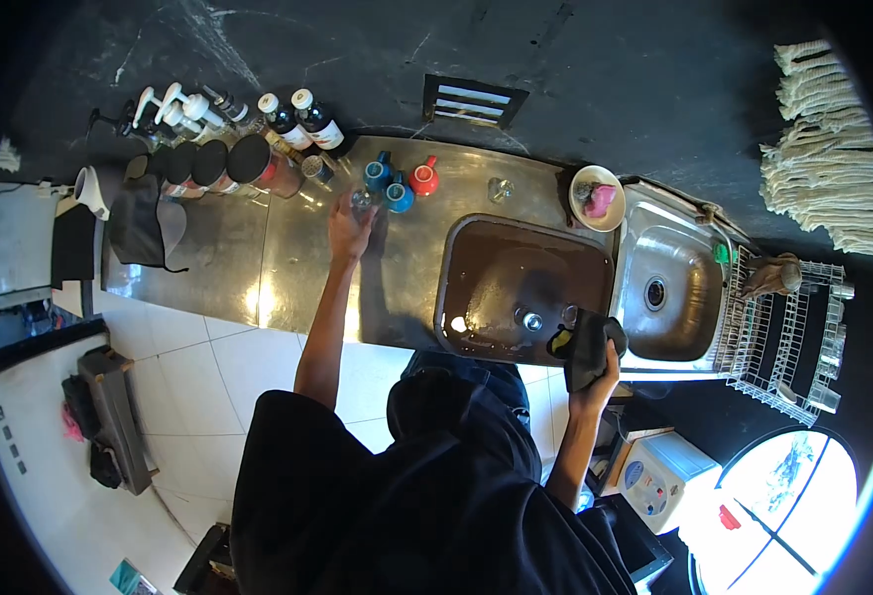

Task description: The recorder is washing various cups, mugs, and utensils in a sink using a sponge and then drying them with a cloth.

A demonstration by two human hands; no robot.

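My left hand (351, 232) is on the steel counter (310, 260), its fingers around a small clear glass (362, 199). Right beside that glass stand two blue cups (399, 195) and a red cup (424, 180), all apparently bottom up. In my right hand (600, 383) is a dark cloth (591, 349), held over the near right corner of a brown tray (525, 256). A clear glass (531, 320) lies in the tray, and another (570, 314) is partly visible by the cloth. Something yellow-green (560, 342) shows beside the cloth.
Pump bottles (183, 108), dark bottles (317, 123) and black-lidded jars (250, 160) line the wall. A bowl (577, 204) holds a pink sponge (600, 201). Rightward are a steel sink (678, 260), a wire dish rack (778, 335) and hanging mop heads (823, 149). Another clear glass (501, 190) is on the counter.
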